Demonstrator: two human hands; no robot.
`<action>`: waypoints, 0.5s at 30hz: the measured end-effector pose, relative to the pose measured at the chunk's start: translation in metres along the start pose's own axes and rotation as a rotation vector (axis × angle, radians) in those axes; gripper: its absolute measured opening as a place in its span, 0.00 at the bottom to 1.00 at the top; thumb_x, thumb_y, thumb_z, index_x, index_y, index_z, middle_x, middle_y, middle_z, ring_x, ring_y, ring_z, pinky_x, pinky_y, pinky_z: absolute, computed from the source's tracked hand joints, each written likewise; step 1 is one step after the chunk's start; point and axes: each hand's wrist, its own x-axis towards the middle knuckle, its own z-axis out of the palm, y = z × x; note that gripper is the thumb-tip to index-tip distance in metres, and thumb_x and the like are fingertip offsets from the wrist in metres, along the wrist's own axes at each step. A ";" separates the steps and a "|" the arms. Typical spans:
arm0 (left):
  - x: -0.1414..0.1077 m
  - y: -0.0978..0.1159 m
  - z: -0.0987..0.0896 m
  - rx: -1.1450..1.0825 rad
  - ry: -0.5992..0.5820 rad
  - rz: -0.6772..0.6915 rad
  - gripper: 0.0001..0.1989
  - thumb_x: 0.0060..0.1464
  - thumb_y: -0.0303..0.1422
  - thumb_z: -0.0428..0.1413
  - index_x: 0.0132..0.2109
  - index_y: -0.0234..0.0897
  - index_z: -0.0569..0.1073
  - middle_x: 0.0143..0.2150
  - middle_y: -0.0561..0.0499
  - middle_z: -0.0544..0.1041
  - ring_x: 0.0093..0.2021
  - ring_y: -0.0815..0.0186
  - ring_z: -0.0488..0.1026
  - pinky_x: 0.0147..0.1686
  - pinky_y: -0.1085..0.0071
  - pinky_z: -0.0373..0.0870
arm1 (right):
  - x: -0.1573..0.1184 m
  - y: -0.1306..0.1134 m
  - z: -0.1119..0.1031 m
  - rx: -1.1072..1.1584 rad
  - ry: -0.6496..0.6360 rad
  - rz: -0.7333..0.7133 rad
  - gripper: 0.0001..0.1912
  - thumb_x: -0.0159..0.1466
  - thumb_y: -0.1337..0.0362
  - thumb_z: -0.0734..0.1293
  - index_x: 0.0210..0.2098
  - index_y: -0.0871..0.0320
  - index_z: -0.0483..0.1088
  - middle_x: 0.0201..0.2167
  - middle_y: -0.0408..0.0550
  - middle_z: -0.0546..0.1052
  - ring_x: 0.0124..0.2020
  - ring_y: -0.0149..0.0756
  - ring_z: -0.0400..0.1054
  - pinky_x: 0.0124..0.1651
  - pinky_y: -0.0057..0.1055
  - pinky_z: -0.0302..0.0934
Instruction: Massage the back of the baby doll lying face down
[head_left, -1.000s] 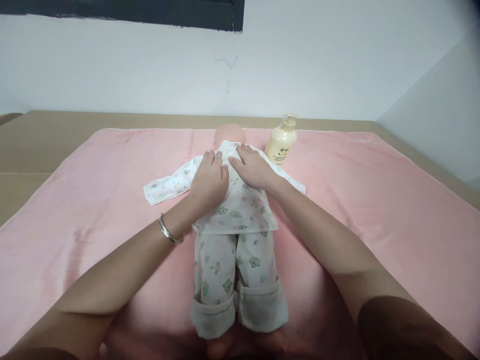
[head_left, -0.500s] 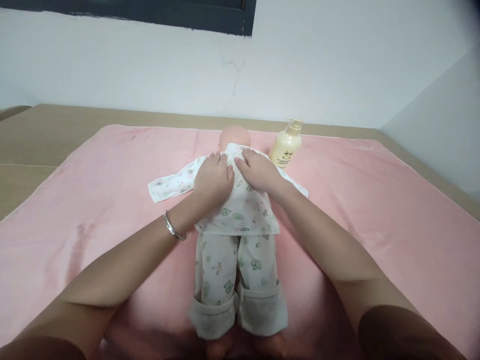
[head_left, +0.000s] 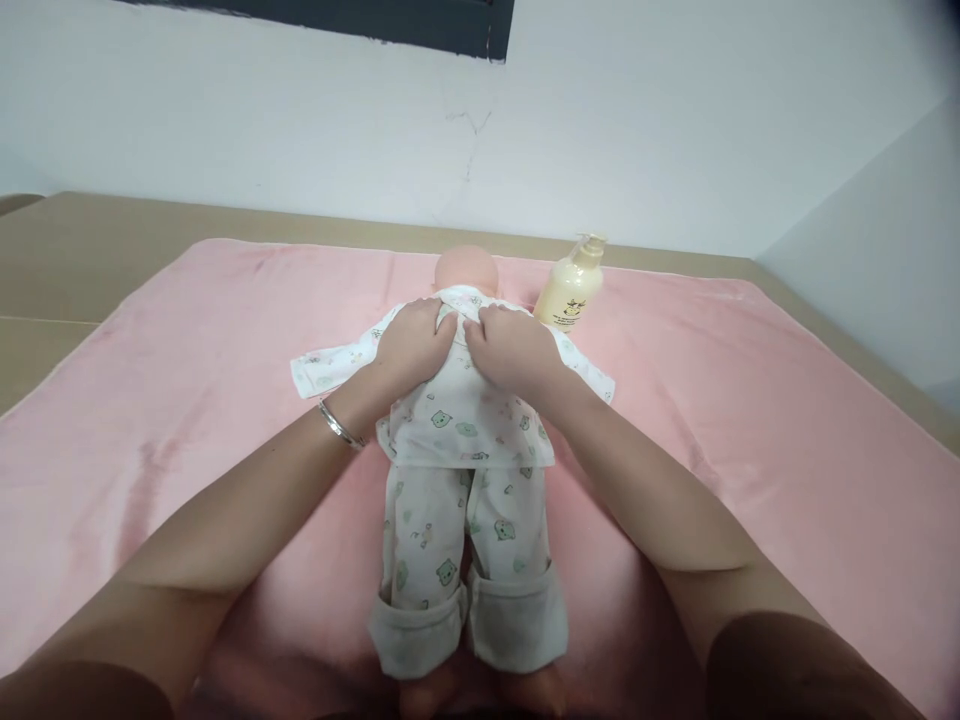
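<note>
A baby doll (head_left: 466, 270) lies face down, its bald head at the far end and its bare feet toward me. It wears a white printed shirt (head_left: 457, 430) and matching trousers (head_left: 502, 520) with the cuffs turned up. My left hand (head_left: 416, 345) is closed round the left side of its upper back, thumb on the shirt near the middle. On the other side, my right hand (head_left: 514, 350) grips the same way, the two thumbs close together. Most of the fingers are curled out of sight. The shirt sleeves spread out to both sides.
A pale yellow pump bottle (head_left: 570, 290) stands beyond my right hand, close to the right sleeve. Under everything is a pink blanket (head_left: 225, 330) laid on a wooden table (head_left: 97, 230). A white wall (head_left: 337, 140) rises behind the table, with a dark frame (head_left: 420, 22) above.
My fingers lay flatter on the doll's back before; now they are curled round its upper sides. The shirt has shifted a little under them. The view has moved slightly.
</note>
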 end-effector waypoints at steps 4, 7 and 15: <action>-0.001 0.000 0.003 -0.002 0.016 0.014 0.21 0.67 0.38 0.40 0.47 0.33 0.75 0.50 0.38 0.80 0.51 0.53 0.75 0.57 0.56 0.70 | 0.014 0.008 0.005 0.036 0.018 0.049 0.27 0.76 0.56 0.51 0.53 0.70 0.73 0.53 0.65 0.78 0.56 0.53 0.71 0.58 0.42 0.63; -0.003 0.003 0.002 0.023 0.013 0.018 0.21 0.67 0.37 0.40 0.48 0.31 0.75 0.51 0.36 0.79 0.52 0.52 0.75 0.58 0.53 0.71 | 0.017 0.010 0.005 0.041 0.021 0.050 0.28 0.75 0.57 0.51 0.56 0.72 0.71 0.57 0.67 0.76 0.60 0.56 0.69 0.62 0.44 0.60; -0.018 0.020 0.002 0.176 0.005 0.156 0.21 0.67 0.29 0.39 0.54 0.26 0.74 0.58 0.33 0.76 0.64 0.51 0.70 0.70 0.54 0.62 | 0.013 0.007 0.000 0.030 -0.020 0.030 0.29 0.76 0.58 0.49 0.57 0.74 0.70 0.58 0.69 0.75 0.61 0.57 0.68 0.64 0.46 0.59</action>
